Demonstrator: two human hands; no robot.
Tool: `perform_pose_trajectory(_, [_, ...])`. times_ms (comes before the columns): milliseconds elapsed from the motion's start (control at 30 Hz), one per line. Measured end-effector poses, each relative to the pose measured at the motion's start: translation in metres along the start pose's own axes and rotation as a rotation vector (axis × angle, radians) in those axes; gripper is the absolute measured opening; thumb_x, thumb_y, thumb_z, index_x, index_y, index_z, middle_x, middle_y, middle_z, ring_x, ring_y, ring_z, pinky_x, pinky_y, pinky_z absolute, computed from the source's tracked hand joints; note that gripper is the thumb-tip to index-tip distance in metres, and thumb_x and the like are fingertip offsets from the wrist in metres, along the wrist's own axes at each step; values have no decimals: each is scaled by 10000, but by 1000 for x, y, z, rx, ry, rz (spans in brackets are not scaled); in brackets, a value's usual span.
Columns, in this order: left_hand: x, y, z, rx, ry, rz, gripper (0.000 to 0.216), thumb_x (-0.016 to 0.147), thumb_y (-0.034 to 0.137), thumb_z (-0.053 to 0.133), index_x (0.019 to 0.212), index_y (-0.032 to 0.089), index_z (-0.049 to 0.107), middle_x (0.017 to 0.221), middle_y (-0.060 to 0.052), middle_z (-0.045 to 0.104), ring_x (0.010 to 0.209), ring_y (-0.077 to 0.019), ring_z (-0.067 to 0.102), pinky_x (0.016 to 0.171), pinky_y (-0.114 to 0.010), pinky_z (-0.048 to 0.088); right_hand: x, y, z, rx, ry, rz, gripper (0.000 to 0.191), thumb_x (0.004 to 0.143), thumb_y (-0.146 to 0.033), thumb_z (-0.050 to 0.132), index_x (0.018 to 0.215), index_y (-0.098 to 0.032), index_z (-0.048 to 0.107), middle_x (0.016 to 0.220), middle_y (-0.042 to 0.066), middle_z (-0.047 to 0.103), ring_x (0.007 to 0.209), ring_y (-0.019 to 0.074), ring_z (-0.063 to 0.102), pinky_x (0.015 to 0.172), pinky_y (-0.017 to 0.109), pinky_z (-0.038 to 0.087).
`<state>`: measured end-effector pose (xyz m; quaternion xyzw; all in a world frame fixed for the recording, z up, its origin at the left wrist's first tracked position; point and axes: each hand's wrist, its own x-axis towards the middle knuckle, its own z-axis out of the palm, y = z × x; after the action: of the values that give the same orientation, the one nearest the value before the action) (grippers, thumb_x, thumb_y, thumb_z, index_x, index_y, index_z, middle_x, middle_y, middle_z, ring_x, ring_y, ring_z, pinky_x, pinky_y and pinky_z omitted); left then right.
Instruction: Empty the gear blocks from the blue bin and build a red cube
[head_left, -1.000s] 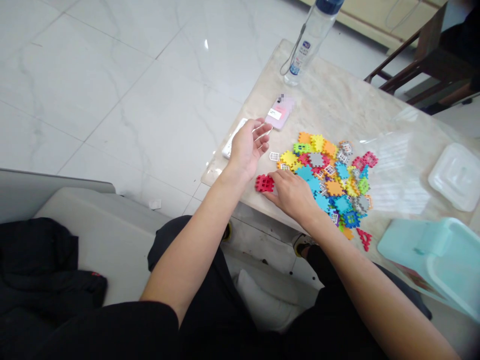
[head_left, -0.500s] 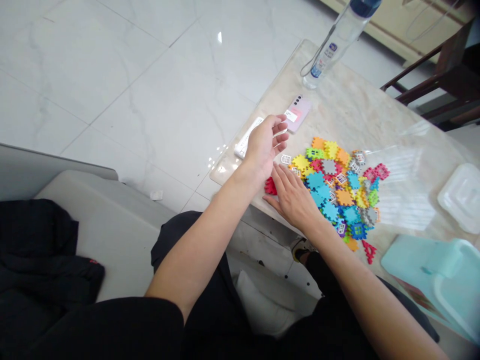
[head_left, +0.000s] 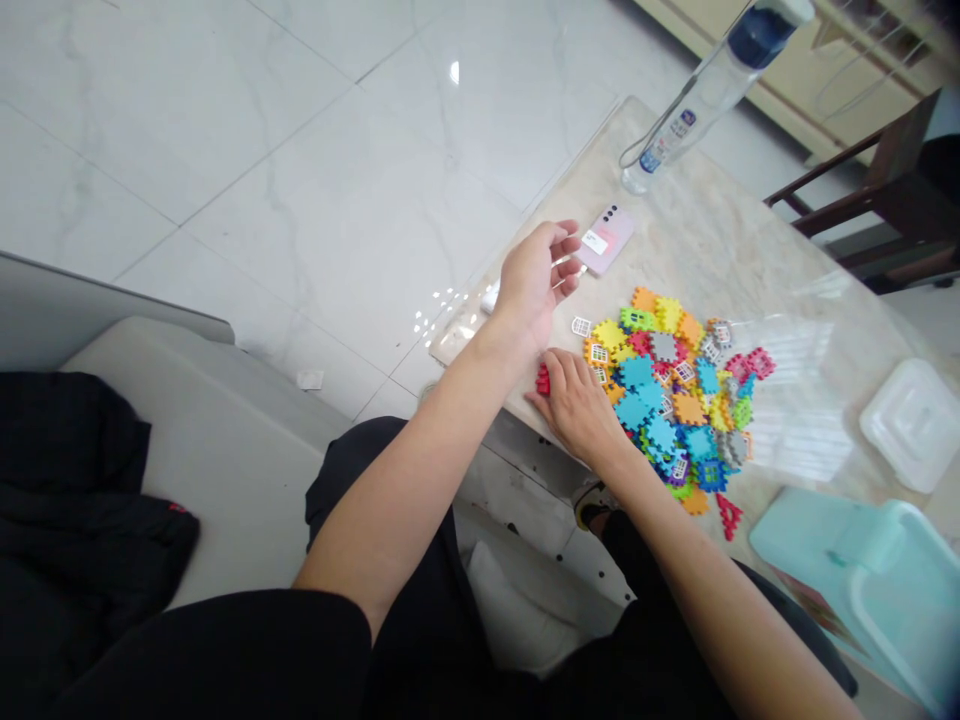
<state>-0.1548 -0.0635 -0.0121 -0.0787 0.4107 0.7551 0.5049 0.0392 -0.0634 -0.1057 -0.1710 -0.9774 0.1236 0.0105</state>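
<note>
My left hand [head_left: 536, 280] hovers over the table's near left part, palm turned to the right. Its fingers are loosely curled and apart, with nothing in them. My right hand [head_left: 581, 405] rests at the near edge of the table with thumb and fingertips closed round a red building block [head_left: 543, 378], partly hidden by the hand. Just right of that hand spreads a heap of interlocking plastic building blocks [head_left: 634, 410] in blue, yellow, orange, green and grey. A small white window piece [head_left: 581, 327] lies at the heap's left side.
A pink phone [head_left: 607, 240] and a clear water bottle [head_left: 690, 110] are farther back on the marble-patterned table [head_left: 765, 250]. A white object [head_left: 490, 297] is mostly hidden behind my left wrist. At right are a turquoise bin [head_left: 810, 530] and a white lid [head_left: 915, 425].
My right hand's fingers have drawn in round the red block, where they were stretched flat. My left hand keeps its open pose, now covering more of the white object. The view has shifted slightly.
</note>
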Motion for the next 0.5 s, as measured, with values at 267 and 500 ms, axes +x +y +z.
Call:
perform_pose_trajectory(267, [4, -7, 0, -44, -16, -9, 549, 835, 260, 703, 1384, 260, 737, 923, -42, 778, 794, -170, 692, 659, -263, 496, 0, 2, -4, 38, -31, 25, 695, 1161, -500, 409, 1721, -94, 345, 1725, 283, 452, 1628, 420, 395, 1312, 664, 364])
perform_pose_trajectory(500, [3, -6, 0, -29, -12, -25, 507, 869, 264, 687, 1372, 256, 750, 969, -58, 785, 839, -179, 712, 651, -254, 492, -1, -3, -5, 16, -43, 50, 657, 1177, -462, 364, 1715, -84, 360, 1719, 286, 460, 1630, 414, 397, 1329, 670, 336])
